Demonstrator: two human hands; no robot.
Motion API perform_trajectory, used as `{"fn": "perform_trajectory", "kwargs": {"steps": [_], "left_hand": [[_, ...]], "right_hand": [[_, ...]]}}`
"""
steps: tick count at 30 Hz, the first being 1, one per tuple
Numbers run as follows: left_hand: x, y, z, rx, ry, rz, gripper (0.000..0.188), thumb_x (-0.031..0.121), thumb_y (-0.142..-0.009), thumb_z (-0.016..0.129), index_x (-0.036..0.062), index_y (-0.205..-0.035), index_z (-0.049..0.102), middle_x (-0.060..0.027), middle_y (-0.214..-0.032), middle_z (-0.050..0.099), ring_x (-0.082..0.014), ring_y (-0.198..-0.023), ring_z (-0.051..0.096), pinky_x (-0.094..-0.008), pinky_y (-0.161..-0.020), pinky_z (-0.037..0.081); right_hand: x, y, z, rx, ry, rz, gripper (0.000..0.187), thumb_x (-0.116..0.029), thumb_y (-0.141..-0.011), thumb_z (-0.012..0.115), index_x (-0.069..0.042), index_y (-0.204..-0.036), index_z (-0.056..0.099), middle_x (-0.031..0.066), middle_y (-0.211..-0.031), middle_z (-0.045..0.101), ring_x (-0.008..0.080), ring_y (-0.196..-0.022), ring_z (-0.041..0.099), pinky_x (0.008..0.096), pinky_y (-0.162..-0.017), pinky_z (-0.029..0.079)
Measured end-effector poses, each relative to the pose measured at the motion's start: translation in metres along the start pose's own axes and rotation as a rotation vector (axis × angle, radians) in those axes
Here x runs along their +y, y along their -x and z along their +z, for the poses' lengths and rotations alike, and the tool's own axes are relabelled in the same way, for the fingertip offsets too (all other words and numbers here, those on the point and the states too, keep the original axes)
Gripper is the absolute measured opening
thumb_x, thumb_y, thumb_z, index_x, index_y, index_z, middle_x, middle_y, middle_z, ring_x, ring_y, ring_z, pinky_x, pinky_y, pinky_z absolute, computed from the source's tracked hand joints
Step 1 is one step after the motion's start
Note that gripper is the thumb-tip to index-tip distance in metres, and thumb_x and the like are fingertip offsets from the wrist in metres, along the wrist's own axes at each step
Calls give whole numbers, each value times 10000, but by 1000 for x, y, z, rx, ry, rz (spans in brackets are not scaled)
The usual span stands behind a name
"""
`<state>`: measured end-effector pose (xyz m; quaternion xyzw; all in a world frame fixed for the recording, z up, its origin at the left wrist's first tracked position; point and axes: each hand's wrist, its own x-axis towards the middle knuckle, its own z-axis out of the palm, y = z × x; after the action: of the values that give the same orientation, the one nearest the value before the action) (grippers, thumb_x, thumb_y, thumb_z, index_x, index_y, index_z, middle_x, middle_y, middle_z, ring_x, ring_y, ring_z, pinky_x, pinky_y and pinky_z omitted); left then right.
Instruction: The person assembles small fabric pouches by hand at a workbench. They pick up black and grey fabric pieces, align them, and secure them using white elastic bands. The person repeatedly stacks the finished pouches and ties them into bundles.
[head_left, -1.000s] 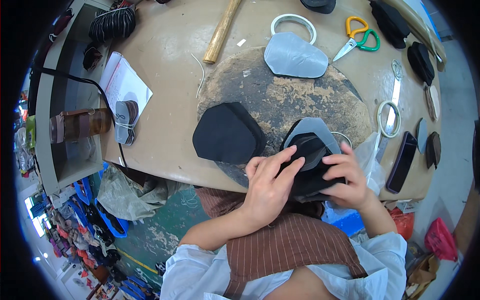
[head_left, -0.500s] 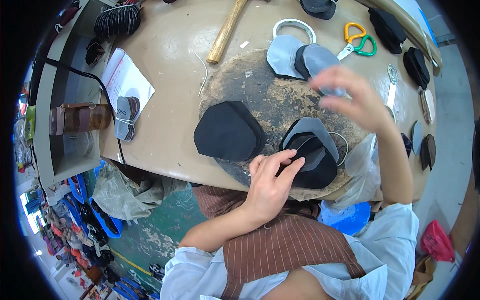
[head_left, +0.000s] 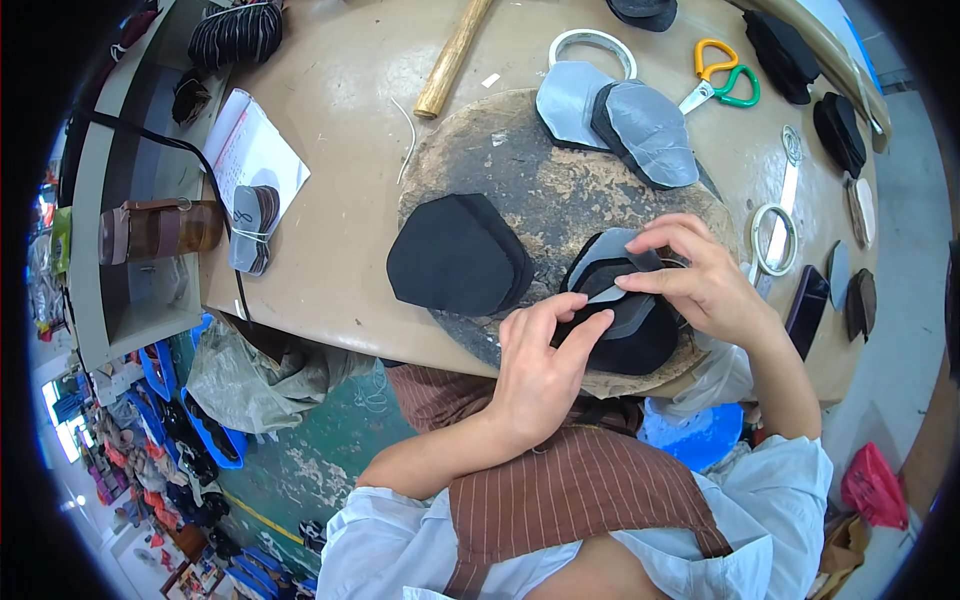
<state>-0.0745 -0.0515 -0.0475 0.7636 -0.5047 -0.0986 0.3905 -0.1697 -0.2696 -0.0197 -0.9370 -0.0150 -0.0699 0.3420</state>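
Close to the front edge, black and grey rounded fabric pieces [head_left: 645, 345] lie in a loose pile on a worn round wooden board [head_left: 455, 150]. My left hand [head_left: 540, 365] pinches the edge of one fabric piece there between thumb and forefinger. From the right, my right hand [head_left: 710, 285] pinches a thin grey piece [head_left: 607, 294] in the same pile, its fingertips almost touching the left ones. To the left is a neat stack of black pieces [head_left: 455, 255]. Behind them, shiny grey-topped stacks [head_left: 650, 130] overlap at the board's far edge.
Orange-and-green-handled scissors [head_left: 722, 75], a tape roll [head_left: 592, 42] and a wooden handle [head_left: 452, 62] lie beyond the board. On the right are another tape roll [head_left: 774, 240] and a dark phone [head_left: 807, 310]. A tied bundle [head_left: 250, 230] rests on paper at the left, beside a bottle [head_left: 160, 232].
My right hand has come down and left from the grey-topped stacks to the pile, where it now pinches a piece. My left hand stays almost in place.
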Motion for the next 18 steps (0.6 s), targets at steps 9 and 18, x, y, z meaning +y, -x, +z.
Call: {"fn": "perform_trajectory", "kwargs": {"steps": [9,18], "left_hand": [[12,-15,-12,-111,35,-141,451,-17,-686,709,162,-1097,665,-2,-989,570,-169,-884,567,-358,-810,312],[-2,3,3,0,69,198,287,25,-710,686,74,-993,699,-26,-902,563,-210,-955,596,-414,-879,394]], "right_hand": [[-1,-10,-12,-109,-93,-31,354,52,-685,639,-132,-976,724,69,-1030,622,299,-1025,546,369,-860,480],[-15,-27,-1,-206,-193,222,272,1,-722,717,-5,-983,644,108,-878,582,264,-800,623,349,-702,508]]}}
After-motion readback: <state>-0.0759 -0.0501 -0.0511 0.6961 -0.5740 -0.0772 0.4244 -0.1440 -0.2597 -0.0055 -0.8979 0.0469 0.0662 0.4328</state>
